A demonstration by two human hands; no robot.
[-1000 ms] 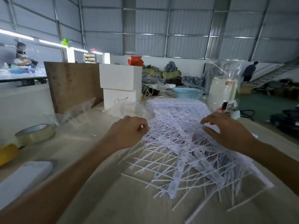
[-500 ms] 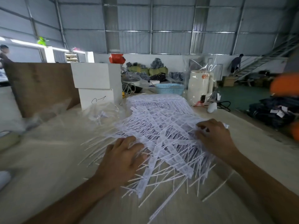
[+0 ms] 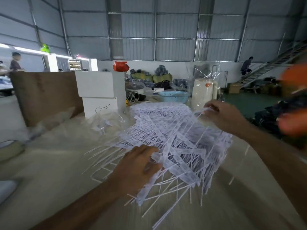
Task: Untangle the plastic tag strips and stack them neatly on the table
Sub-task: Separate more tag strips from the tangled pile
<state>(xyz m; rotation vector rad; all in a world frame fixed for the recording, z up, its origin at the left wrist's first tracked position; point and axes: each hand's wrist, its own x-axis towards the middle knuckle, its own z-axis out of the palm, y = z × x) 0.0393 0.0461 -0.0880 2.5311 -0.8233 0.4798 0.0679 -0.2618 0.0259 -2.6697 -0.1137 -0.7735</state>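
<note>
At the far left edge of the pale table [image 3: 49,163] lies a roll of tape [image 3: 10,150], blurred, and at the near left edge a white object [image 3: 6,188] too cut off to identify. Behind them a brown board [image 3: 46,95] stands upright, and just right of it two white boxes [image 3: 99,93] are stacked, the lower one marked with a scribble, with a red bag [image 3: 120,66] behind their top. In front of the boxes a crumpled clear plastic bag [image 3: 106,123] rests on the table. The left hand [image 3: 139,165] reaches in from the near left and lies on the near left side of the tangled pile of white plastic tag strips [image 3: 179,140], its fingers curled closed around a bunch of strips at the pile's edge. The pile covers the middle of the table, thin tails sticking out to the left and toward the near side, with flatter, tidier rows of strips at its far end. Beyond it sit a light blue basket [image 3: 174,96] and a white container [image 3: 203,93] wrapped in clear plastic. The right hand [image 3: 222,117] comes in from the right and pinches the ends of a few strips between thumb and fingertips at the pile's far right corner, lifting them slightly off the heap. At the far right edge an orange blur [image 3: 294,100] fills the frame, unidentifiable.
</note>
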